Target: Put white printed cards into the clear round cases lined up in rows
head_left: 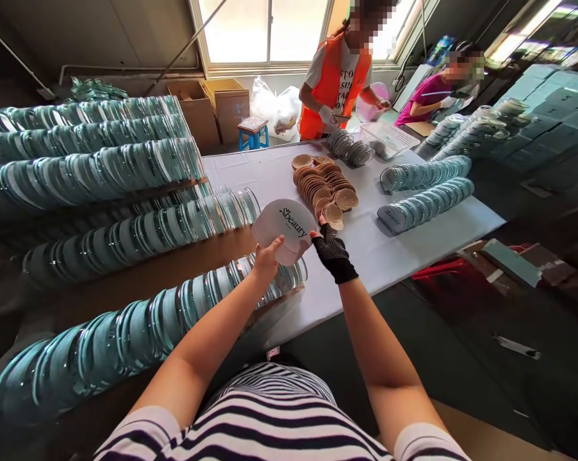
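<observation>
A pale round disc (280, 224) printed with a "beauty" logo is tilted toward me above the table. My left hand (268, 257) is bare and grips its lower edge, thumb on the printed face. My right hand (333, 253), in a black fingerless glove, is closed at the disc's right rim, its thumb against the edge; the other fingertips are partly hidden. Just beyond it lie rows of brown round pieces (318, 184). To the left, a long row of glassy round discs (140, 326) runs beneath my left forearm.
More stacked disc rows (87, 163) fill the left side. The white table (366, 256) carries two wrapped disc rows (426, 198) at right and a white basket (389, 139). A person in an orange vest (334, 77) works across it; another in purple (423, 99) is farther right.
</observation>
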The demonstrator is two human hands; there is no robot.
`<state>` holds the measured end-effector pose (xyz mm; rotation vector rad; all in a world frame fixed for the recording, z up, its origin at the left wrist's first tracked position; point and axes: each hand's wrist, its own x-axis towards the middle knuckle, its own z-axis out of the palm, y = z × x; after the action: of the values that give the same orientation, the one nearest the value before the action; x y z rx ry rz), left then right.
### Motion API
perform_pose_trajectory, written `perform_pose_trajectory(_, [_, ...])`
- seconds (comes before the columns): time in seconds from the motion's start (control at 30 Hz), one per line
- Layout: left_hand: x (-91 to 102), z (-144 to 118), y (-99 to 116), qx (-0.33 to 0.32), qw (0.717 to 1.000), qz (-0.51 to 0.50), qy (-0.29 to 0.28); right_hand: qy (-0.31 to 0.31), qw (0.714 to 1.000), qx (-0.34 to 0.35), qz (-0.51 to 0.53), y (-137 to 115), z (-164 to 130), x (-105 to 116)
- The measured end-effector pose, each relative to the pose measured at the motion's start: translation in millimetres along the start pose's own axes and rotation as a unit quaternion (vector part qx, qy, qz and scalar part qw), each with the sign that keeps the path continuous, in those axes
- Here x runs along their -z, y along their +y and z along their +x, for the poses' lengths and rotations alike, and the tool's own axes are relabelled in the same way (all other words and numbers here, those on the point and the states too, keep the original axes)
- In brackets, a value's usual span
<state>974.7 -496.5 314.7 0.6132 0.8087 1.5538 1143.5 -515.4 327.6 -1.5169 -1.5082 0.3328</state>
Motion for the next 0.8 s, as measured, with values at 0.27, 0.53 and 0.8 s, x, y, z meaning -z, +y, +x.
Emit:
perform_pose_trajectory(0.27, [21.1, -26.6, 6.7, 0.027, 0.999, -0.003, 0.021, -0.007, 0.980, -0.054, 0.191, -33.6, -59.8, -40.1])
perform_pose_trajectory(0.53, [40.1, 1.9, 28.0, 0.071, 0.988, -0.127, 0.058, -0.014, 0.995, -0.064, -0.072, 21.2, -157.0, 13.9])
perform_pose_trajectory(0.8, [54.1, 13.8, 18.6, 0.097, 0.982, -0.151, 0.052, -0.236, 0.922, -0.035, -0.306, -10.5, -166.7, -16.0])
